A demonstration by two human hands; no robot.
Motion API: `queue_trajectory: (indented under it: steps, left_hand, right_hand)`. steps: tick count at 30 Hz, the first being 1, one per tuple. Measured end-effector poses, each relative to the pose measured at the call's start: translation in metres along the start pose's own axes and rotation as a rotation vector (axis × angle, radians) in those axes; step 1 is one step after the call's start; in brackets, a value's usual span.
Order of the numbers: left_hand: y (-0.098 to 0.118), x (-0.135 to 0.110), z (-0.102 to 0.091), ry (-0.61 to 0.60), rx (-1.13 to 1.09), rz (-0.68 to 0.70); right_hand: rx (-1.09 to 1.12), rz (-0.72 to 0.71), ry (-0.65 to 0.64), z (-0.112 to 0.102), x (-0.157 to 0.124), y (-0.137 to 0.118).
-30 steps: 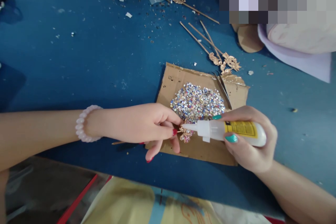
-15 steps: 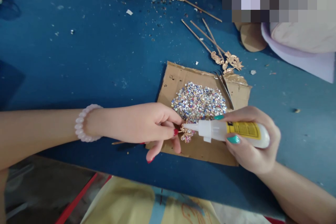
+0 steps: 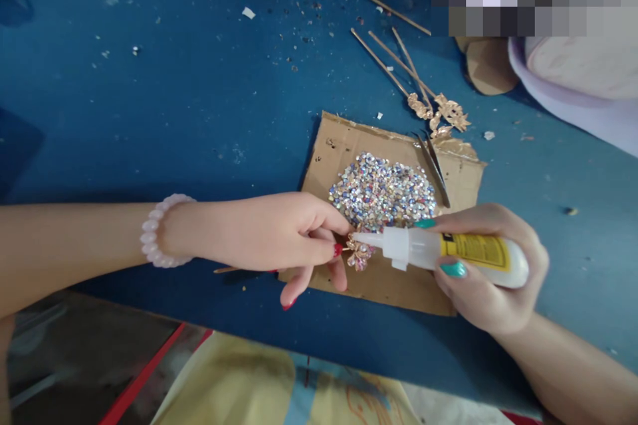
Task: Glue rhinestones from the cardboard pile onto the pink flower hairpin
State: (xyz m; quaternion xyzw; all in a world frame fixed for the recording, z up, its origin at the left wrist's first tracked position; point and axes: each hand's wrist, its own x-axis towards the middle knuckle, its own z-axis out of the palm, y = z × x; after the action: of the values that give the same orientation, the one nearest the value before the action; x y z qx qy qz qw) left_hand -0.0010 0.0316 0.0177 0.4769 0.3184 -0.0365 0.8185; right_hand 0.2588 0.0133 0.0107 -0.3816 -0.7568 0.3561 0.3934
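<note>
Head view, left hand (image 3: 272, 232) pinched on a jeweled gold ornament (image 3: 359, 256); right hand (image 3: 498, 309) wrapped around a white bottle (image 3: 425, 249)

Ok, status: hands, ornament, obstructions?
Left hand pinching gold gem-studded ornament. Right hand gripping yellow-labelled white bottle, nozzle at ornament. Dark metal tweezers lying aside, nothing visibly blocking.

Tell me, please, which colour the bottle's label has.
The label is yellow with dark print; the head view shows it best.
</note>
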Motion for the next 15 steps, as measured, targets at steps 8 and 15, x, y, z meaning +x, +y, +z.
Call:
queue_trajectory:
  steps: [8,15]
  left_hand:
    - [0.0,0.001,-0.001,-0.03,-0.048,0.032]
    - [0.002,0.001,-0.001,-0.022,-0.028,0.034]
  right_hand:
    - [0.022,-0.003,-0.011,-0.001,-0.003,-0.003]
    - [0.045,0.027,0.015,-0.004,-0.011,0.002]
